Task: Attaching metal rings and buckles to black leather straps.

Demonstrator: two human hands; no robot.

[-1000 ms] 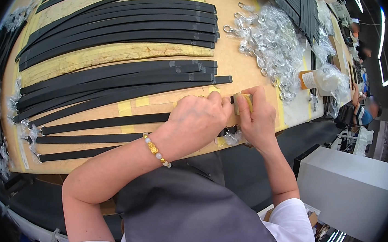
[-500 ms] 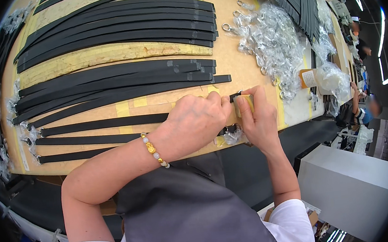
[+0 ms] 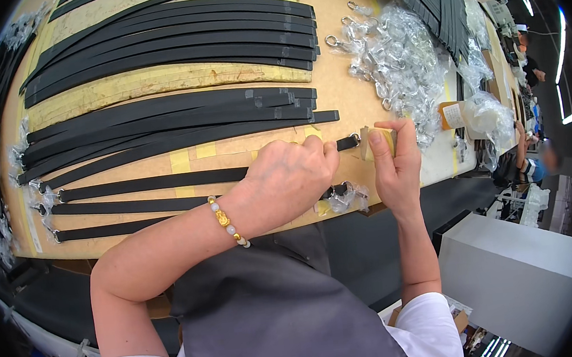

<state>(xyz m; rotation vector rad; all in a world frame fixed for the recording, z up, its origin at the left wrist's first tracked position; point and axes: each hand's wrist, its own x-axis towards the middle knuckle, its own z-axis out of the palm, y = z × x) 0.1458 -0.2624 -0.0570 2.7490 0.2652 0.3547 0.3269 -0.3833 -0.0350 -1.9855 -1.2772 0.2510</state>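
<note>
My left hand (image 3: 293, 178) is closed around a black strap (image 3: 157, 183) near its right end, pressing it to the table. Past those fingers the strap's folded end shows, with a small metal ring (image 3: 356, 140) at its tip. Just right of the ring, my right hand (image 3: 397, 169) pinches a small yellowish block (image 3: 367, 144) between thumb and fingers; its material is unclear. Two more black straps (image 3: 127, 226) run nearer to me, partly under my left forearm. Beside my left wrist lies a fitting in clear plastic wrap (image 3: 349, 197).
Several black straps (image 3: 171, 35) lie in rows on the tan tabletop (image 3: 229, 146). A heap of plastic-wrapped metal clasps (image 3: 398, 60) covers the right side, near a bundle of black strips (image 3: 430, 2). An orange-labelled container (image 3: 454, 115) stands close to the right edge.
My right hand has moved a little to the right with the yellowish block, away from the strap's end. The metal ring now shows more plainly. My left hand has stayed in place.
</note>
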